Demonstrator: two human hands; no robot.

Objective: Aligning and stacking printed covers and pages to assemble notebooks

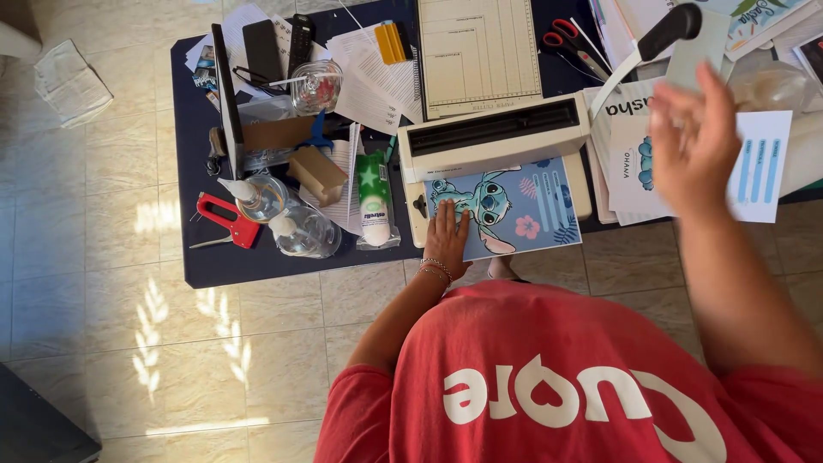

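My left hand (447,236) presses flat on the near-left corner of a blue printed sheet with a cartoon creature (514,210). The sheet lies on the front lip of a cream laminating machine (493,137) on the dark table (223,261). My right hand (694,141) is raised and blurred above printed paper sheets (759,163) at the right, fingers apart, holding nothing. Just beyond it stands the black-handled arm of a paper cutter (664,34). A beaded bracelet circles my left wrist.
Two clear pump bottles (291,219), a red stapler (225,219), a green-and-white tube (374,201) and a small cardboard box (315,169) crowd the table's left. Red scissors (570,43), a glass jar (315,86) and a cutting board (478,51) lie behind. The floor (103,257) is tiled.
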